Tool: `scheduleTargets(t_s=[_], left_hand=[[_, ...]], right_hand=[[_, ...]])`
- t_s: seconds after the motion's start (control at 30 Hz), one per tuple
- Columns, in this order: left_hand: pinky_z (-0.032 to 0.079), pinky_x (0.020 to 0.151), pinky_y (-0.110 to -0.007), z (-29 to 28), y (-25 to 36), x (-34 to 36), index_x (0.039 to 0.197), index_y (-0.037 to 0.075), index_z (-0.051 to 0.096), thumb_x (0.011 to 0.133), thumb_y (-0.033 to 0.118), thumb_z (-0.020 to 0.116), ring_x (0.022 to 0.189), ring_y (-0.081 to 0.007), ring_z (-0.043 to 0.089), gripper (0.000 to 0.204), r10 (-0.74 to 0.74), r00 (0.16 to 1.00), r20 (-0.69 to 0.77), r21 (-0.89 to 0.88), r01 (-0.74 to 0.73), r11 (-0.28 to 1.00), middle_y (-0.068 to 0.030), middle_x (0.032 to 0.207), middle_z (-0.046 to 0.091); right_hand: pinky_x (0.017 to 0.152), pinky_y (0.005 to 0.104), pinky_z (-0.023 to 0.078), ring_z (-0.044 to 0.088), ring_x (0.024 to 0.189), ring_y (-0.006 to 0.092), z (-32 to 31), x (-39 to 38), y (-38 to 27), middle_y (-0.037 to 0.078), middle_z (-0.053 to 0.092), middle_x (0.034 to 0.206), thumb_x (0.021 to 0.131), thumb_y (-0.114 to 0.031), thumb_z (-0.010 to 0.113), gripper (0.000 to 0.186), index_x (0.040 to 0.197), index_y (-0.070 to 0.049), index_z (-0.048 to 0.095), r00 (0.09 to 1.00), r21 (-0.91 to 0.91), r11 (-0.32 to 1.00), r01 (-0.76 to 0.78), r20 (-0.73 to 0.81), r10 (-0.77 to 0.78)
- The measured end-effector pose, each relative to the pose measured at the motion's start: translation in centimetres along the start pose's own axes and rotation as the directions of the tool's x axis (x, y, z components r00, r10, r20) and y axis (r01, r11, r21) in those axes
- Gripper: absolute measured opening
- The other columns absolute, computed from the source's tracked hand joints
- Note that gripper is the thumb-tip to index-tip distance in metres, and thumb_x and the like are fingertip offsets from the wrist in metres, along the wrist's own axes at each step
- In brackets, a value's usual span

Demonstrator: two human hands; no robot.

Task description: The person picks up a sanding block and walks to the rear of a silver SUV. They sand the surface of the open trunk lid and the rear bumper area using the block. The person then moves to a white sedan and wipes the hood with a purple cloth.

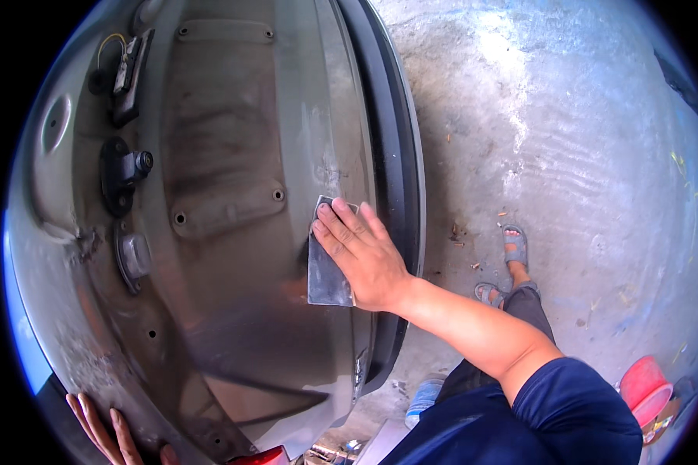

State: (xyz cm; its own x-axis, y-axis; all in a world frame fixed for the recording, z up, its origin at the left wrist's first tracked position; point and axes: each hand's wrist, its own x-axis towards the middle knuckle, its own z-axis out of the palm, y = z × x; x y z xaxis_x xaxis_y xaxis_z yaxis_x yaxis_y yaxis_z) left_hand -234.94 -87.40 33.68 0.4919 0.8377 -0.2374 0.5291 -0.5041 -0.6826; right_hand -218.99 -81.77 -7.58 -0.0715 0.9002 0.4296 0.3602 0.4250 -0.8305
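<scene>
One dark rectangular sheet [329,279] lies against the grey-brown car panel [233,302], near the curved black strip [393,147], under the right hand [371,262], whose fingers stretch flat across it. At the lower left, the left hand [99,430] lies along the panel's edge, fingers extended and slightly parted, its palm cut off from view.

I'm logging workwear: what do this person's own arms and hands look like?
No glove, ring or watch shows on the right hand. A short, plain dark blue sleeve leaves the right forearm bare. The left hand, only partly in view, shows no glove; the left forearm is out of frame.
</scene>
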Motion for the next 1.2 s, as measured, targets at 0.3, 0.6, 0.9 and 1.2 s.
scheduleTargets(t_s=[0.3, 0.6, 0.9, 1.2], left_hand=[[0.022, 0.11, -0.063, 0.3, -0.2, 0.0, 0.147, 0.01, 0.038, 0.093, 0.048, 0.046, 0.139, -0.0505, 0.025, 0.066, 0.006, 1.0, -0.017, -0.018, -0.006, 1.0, -0.0267, 0.152, 0.029], [0.022, 0.11, -0.063, 0.1, -0.1, 0.3, 0.147, 0.012, 0.038, 0.093, 0.049, 0.045, 0.14, -0.0502, 0.025, 0.066, 0.001, 1.0, -0.02, 0.007, -0.001, 1.0, -0.0267, 0.152, 0.029], [0.022, 0.11, -0.063, 0.2, -0.3, -0.2, 0.147, 0.011, 0.038, 0.093, 0.05, 0.044, 0.139, -0.0502, 0.025, 0.067, -0.001, 1.0, -0.006, 0.006, 0.001, 1.0, -0.0264, 0.152, 0.029], [0.022, 0.11, -0.063, 0.1, -0.3, -0.2, 0.147, 0.01, 0.039, 0.093, 0.051, 0.044, 0.139, -0.0504, 0.026, 0.068, -0.003, 1.0, -0.003, -0.003, 0.003, 1.0, -0.0261, 0.151, 0.03]], right_hand=[[0.117, 0.0547, 0.013, 0.023, 0.144, 0.0374, -0.4, 4.2, 3.0, 0.02, 0.034, 0.151, 0.083, -0.021, 0.058, 0.067, 0.143, 0.0, 0.037, 0.993, 0.05, 0.998, 0.023, -0.118, -0.016], [0.115, 0.0573, 0.014, 0.021, 0.144, 0.0406, -1.6, 9.6, 6.0, 0.022, 0.032, 0.151, 0.074, -0.015, 0.07, 0.082, 0.146, 0.0, 0.032, 0.988, -0.092, 0.996, 0.022, -0.15, -0.036], [0.115, 0.0557, 0.017, 0.023, 0.144, 0.0377, -1.7, 6.0, 3.8, 0.021, 0.03, 0.152, 0.082, -0.024, 0.063, 0.076, 0.146, 0.002, 0.031, 1.0, -0.169, 0.986, 0.007, -0.01, -0.009], [0.116, 0.0534, 0.016, 0.023, 0.145, 0.0359, -0.4, 2.4, 2.1, 0.024, 0.032, 0.151, 0.087, -0.03, 0.058, 0.072, 0.145, 0.003, 0.03, 0.999, -0.222, 0.975, -0.024, 0.02, 0.029]])
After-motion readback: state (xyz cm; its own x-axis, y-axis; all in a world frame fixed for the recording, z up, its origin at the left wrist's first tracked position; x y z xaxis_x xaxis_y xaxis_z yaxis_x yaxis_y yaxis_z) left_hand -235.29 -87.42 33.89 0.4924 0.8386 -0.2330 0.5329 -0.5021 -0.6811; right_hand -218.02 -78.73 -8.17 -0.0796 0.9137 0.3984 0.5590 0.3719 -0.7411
